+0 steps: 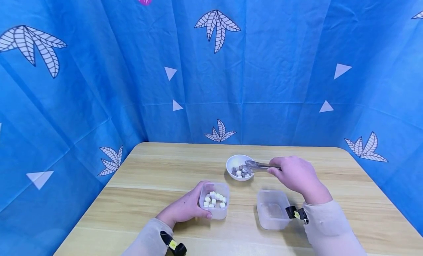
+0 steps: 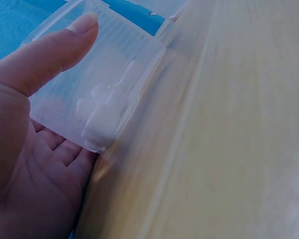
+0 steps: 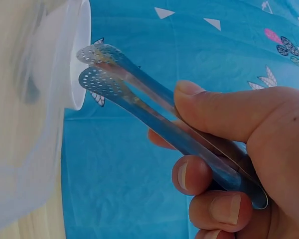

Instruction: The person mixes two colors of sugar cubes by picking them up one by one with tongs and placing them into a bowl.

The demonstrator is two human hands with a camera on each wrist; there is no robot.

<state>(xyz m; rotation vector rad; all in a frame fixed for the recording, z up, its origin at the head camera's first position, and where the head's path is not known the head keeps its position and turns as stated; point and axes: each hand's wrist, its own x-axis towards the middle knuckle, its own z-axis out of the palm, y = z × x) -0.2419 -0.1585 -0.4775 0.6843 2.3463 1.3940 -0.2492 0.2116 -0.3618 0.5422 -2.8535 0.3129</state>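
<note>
My left hand (image 1: 189,205) grips a clear plastic container (image 1: 219,213) holding several white cubes (image 1: 213,201); in the left wrist view the thumb lies along its side and the fingers curl beneath the far corner. My right hand (image 1: 295,176) holds metal tongs (image 3: 154,119) with perforated tips, thumb on one arm and fingers curled round the other. The tong tips are slightly apart, over the rim of a white bowl (image 1: 236,161). Grey and white cubes (image 1: 240,171) lie in that bowl.
A second clear plastic container (image 1: 273,223), with no cubes showing inside, stands below my right hand. Everything rests on a light wooden table (image 1: 172,160). Blue curtains (image 1: 281,65) with leaf prints hang behind the table and along both sides.
</note>
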